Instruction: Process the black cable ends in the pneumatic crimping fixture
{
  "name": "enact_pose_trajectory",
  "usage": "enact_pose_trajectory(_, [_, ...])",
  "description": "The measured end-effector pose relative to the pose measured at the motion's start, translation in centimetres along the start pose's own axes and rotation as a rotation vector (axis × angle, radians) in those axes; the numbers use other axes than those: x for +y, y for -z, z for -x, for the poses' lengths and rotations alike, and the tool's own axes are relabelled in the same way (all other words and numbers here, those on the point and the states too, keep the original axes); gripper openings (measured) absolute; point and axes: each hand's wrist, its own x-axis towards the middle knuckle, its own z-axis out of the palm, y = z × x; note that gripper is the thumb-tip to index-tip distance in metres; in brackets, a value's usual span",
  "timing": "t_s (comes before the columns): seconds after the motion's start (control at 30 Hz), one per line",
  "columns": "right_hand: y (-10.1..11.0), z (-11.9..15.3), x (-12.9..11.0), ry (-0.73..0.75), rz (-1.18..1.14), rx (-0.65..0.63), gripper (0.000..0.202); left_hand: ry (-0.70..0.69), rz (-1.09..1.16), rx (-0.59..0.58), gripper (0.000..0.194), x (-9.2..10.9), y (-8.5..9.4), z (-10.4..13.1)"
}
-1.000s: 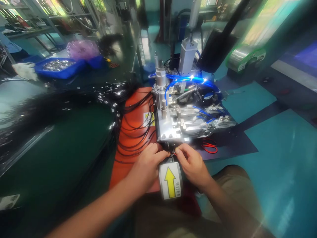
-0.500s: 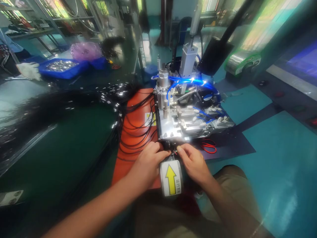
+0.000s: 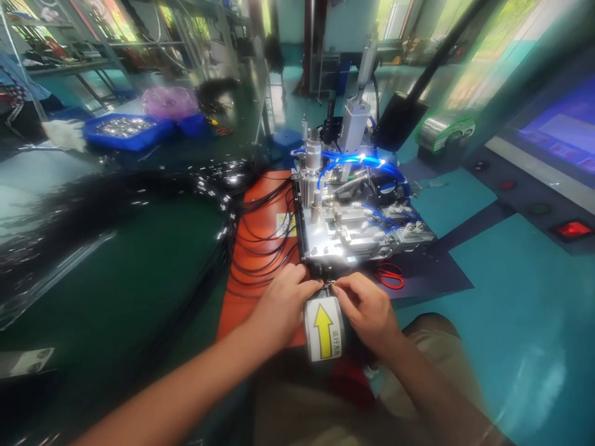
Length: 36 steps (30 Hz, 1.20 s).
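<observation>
At the front edge of a silver machine (image 3: 353,229) with blue air tubes, both hands meet over a small spot. My left hand (image 3: 290,297) has its fingers bent and closed, thumb pointing in at the spot. From the other side my right hand (image 3: 367,303) pinches with thumb and forefinger. What lies between the fingertips is too small to make out. Just below them sits a white roller-shaped part (image 3: 324,328) with a yellow arrow. Thin black cables (image 3: 260,269) curve over the orange surface (image 3: 251,235) left of the machine.
Red-handled scissors (image 3: 390,277) lie right of my right hand. A large bundle of black cable (image 3: 186,179) spreads at left. Farther back are a blue tray (image 3: 125,131) of metal parts and a green-rimmed reel (image 3: 446,131). A screen (image 3: 562,136) stands at far right.
The view has shifted slightly, showing more of the screen and a lit red switch at right. My right hand's fingertips have moved slightly closer to my left thumb.
</observation>
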Motion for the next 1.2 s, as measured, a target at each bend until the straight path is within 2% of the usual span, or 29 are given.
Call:
enact_pose_trajectory(0.27, [0.2,-0.5,0.3,0.053,0.033,-0.047,0.013,0.01,-0.012,-0.01,0.039,0.1,0.1,-0.1])
enact_pose_trajectory(0.57, [-0.2,-0.6,-0.1,-0.143,-0.075,-0.041,0.016,0.003,-0.059,-0.058,0.035,0.8,0.8,0.1])
enact_pose_trajectory(0.77, [-0.2,-0.5,0.3,-0.205,-0.111,-0.045,0.019,0.01,-0.084,-0.074,0.036,1.0,0.9,0.1])
enact_pose_trajectory(0.9, [0.6,-0.9,0.4,-0.154,-0.075,-0.033,0.021,-0.007,-0.094,-0.068,0.036,0.8,0.7,0.1])
enact_pose_trajectory(1.1, [1.1,-1.3,0.3,-0.067,-0.073,-0.126,0.025,-0.023,-0.095,-0.066,0.035,0.7,0.7,0.3])
enact_pose_trajectory(1.2, [1.1,-1.4,0.2,-0.049,-0.074,-0.134,0.024,-0.021,-0.101,-0.064,0.034,0.9,0.8,0.3])
